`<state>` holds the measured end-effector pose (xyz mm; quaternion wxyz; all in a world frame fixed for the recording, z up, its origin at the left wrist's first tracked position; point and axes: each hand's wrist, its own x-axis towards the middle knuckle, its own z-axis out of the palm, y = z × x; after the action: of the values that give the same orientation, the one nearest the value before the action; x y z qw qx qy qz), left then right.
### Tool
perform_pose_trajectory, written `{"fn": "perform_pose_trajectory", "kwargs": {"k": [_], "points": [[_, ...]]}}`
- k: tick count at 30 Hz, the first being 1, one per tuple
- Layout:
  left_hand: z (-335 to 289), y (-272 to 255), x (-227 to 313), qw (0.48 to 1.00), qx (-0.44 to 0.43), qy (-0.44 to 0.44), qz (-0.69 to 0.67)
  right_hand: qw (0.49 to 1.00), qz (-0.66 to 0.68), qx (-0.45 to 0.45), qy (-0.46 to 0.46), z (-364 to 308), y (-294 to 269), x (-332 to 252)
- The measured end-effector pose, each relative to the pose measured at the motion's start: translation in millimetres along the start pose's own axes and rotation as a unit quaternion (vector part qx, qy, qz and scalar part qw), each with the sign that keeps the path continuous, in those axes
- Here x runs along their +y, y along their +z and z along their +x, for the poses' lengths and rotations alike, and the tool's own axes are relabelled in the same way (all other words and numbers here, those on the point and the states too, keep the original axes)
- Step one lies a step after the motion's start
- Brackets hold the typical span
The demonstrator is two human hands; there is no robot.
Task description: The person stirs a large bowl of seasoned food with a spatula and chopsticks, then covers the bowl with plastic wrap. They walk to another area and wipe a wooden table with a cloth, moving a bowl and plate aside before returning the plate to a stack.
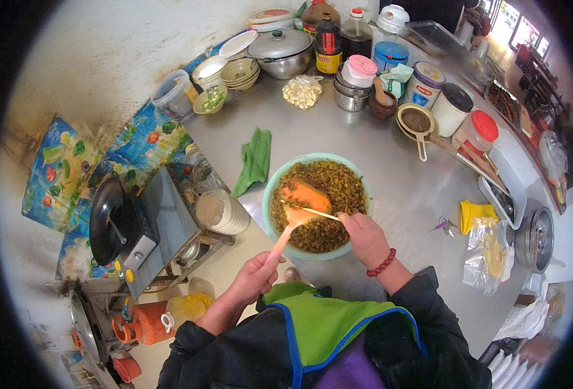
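A pale green basin (268, 228) stands at the counter's near edge, filled with dark, chopped, cooked-looking greens (338, 185). My left hand (255, 275) is closed round the handle of an orange plastic scoop (307, 193), whose broad blade is over the greens with bits stuck on it. From the right, my right hand (364, 241) grips a pale wooden chopstick (320, 213); whether it is one or two pressed together I cannot tell. The chopstick's tip meets the scoop near the base of its blade. A red beaded bracelet circles my right wrist.
Left of the basin lies a green cloth (255, 159). A lidded pot (281, 53), bowls, bottles and jars line the back; a small strainer (416, 122) is at the right. Keys (444, 225) and a yellow cloth (475, 214) lie farther right. A wok (114, 220) is at the left.
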<state>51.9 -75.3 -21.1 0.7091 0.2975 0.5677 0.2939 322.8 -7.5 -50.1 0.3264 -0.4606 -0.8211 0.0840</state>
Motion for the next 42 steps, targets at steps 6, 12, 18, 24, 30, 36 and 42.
{"fn": "perform_pose_trajectory", "kwargs": {"k": [6,12,18,24,30,36,42], "points": [[-4.2,2.3,-4.7,0.998,-0.031,0.029,0.051,1.000,-0.003,-0.001,-0.008,1.5,4.5,7.3],[-9.9,-1.6,-6.5,0.992,-0.037,0.071,0.099,0.996,-0.063,0.008,0.056,3.4,3.2,21.1],[-11.2,-11.6,-3.4,0.999,0.002,0.031,0.016,0.994,-0.046,0.002,0.094,-4.5,-2.1,24.4],[-6.9,-10.4,1.1,0.999,0.004,0.034,-0.029,0.994,-0.029,-0.011,0.104,-5.7,-7.6,18.8],[-3.4,-4.6,0.9,0.997,0.012,0.036,-0.069,0.998,-0.005,-0.002,0.066,-8.7,1.4,-2.9],[-6.3,-3.0,1.1,0.998,0.002,0.044,-0.044,0.997,-0.002,0.016,0.076,-7.8,5.5,8.9],[-7.9,-12.9,1.1,0.992,-0.005,0.112,-0.063,0.989,0.044,0.060,0.130,-7.1,-6.4,28.0]]}}
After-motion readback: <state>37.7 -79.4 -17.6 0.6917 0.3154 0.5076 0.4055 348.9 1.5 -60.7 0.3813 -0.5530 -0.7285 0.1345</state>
